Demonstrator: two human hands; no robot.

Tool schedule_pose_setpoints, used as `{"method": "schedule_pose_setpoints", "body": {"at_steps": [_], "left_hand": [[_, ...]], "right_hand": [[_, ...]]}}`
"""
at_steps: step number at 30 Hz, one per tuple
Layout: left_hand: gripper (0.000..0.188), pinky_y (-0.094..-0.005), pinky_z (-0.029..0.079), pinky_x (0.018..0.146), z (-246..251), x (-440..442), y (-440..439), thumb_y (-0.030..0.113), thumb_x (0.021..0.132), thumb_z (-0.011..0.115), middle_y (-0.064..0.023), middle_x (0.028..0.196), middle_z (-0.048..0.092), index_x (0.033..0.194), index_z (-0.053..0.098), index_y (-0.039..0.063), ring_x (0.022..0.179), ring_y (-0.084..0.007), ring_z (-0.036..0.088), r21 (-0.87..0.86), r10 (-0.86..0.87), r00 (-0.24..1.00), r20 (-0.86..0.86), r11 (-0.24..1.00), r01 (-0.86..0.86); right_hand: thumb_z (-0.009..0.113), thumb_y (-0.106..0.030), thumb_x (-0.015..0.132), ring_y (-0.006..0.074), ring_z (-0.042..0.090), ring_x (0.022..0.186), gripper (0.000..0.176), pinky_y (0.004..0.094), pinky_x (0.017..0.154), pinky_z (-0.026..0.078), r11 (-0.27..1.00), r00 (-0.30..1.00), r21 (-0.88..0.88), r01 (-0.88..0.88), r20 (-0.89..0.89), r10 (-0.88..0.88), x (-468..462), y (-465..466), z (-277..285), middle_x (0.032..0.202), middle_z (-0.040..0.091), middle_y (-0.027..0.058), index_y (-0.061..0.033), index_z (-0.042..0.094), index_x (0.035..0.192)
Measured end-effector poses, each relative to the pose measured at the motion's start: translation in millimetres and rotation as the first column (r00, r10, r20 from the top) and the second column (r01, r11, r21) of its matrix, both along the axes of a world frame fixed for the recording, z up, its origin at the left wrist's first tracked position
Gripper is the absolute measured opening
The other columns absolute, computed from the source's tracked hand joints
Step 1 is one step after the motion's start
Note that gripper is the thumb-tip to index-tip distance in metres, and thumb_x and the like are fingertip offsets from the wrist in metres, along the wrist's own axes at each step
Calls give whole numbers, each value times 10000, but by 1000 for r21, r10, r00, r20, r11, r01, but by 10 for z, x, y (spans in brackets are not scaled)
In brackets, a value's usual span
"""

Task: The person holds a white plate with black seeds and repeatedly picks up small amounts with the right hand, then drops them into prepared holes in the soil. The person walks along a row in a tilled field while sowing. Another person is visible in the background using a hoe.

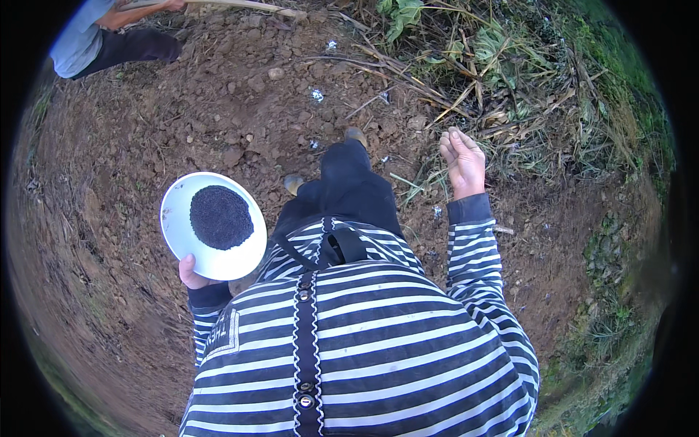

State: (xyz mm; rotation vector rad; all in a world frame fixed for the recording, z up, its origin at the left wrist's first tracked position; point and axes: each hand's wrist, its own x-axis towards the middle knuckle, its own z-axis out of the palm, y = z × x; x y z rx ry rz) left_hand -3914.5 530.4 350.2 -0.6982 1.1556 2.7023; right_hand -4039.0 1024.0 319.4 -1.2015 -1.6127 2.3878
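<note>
My left hand (192,274) grips a white bowl (229,267) by its near-left rim, thumb over the edge. Inside the bowl lies a heap of small dark granules (220,217); they could be seeds, but their kind is not certain. The bowl is held out to the left of my body, over brown soil. On the other side, my right hand (464,161) is raised above the ground with its fingers curled together, palm side partly up. Nothing shows between those fingers, though small grains could be hidden there.
Cloddy soil (235,114) spreads ahead, dotted with small white clumps (317,95). Dry stalks and wilted leaves (480,71) are piled at front right. My shoes (356,135) stand on the soil. At upper left another person (82,43) holds a long wooden handle (246,4).
</note>
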Motion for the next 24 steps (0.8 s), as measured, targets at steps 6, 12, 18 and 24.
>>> {"method": "schedule_pose_setpoints", "body": {"at_steps": [6,12,18,24], "left_hand": [[760,-465,387,963,-46,-23,266,344,741,567,-207,1303,410,1338,263,-13,1134,-348,471,-39,60,998,14,997,-59],[738,-445,388,956,-116,-73,578,377,768,533,-193,1311,412,1343,268,-3,1147,-337,459,-25,81,993,90,997,-79],[697,-447,343,994,20,-447,1190,352,776,531,-171,1311,425,1332,301,1,1158,-326,452,11,128,992,8,992,-128],[690,-453,330,1003,98,-649,1472,336,771,543,-166,1310,430,1329,312,3,1163,-323,449,-28,149,989,7,988,-149]], "right_hand": [[608,-69,831,190,652,763,187,267,654,553,996,996,-18,-92,12,92,-669,191,-273,893,650,126,22,594,993],[610,-71,831,202,652,752,202,272,642,557,984,985,-64,-166,46,169,-1291,373,-611,882,645,143,51,581,991],[596,-56,837,184,649,716,197,268,625,552,939,939,68,-337,92,331,-1787,558,-929,853,647,131,54,585,1000],[587,-50,841,175,640,650,186,256,575,538,883,904,199,-425,150,402,-1996,697,-1238,818,645,132,67,592,985]]}}
